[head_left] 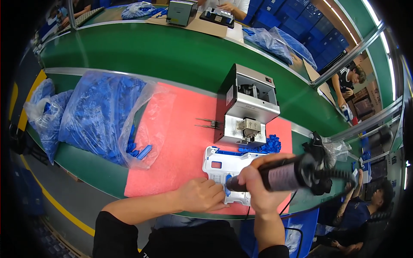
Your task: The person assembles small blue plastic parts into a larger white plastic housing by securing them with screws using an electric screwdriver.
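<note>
A white plastic housing (211, 161) lies on the pink mat with its inner side up. A narrow blue plastic part (227, 191) sits in it. My left hand (202, 195) is closed at the housing's near left edge, with its fingertips hidden against it. In my right hand (258, 189) is a black electric screwdriver (282, 174), its fingers wrapped round the body. The driver lies tilted toward the left, its nose at the blue part beside my left fingers. Its tip is too small to make out. A coiled cord runs off its back end to the right.
Beyond the housing stands a silver screw feeder (247, 105), with loose blue parts (271, 145) beside its base. Tweezers (208, 124) jut from its left side. A large bag of blue parts (101, 116) covers the left bench. Other people work across the belt and at right.
</note>
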`<action>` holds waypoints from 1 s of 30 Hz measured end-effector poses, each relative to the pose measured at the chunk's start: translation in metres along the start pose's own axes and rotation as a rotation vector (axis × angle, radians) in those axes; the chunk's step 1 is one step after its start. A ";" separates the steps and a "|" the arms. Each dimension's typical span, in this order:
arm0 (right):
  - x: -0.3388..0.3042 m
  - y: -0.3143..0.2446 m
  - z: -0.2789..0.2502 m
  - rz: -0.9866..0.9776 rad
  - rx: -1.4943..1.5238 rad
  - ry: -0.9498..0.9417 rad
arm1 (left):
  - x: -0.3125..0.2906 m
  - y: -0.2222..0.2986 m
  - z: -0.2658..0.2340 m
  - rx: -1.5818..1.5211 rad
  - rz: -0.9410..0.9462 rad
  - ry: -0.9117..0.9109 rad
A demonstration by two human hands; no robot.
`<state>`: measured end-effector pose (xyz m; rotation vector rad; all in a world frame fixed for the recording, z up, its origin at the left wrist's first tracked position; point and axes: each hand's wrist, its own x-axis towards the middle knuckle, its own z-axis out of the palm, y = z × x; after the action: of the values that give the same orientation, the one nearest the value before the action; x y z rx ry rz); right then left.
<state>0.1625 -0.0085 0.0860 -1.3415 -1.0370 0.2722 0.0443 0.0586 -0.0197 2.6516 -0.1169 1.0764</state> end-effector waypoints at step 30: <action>-0.018 -0.041 -0.021 0.030 0.045 0.153 | -0.002 0.001 0.001 -0.058 -0.075 -0.086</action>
<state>0.1523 -0.0467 0.1163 -1.3174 -0.8791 0.2107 0.0430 0.0571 -0.0211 2.6287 -0.0649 0.9219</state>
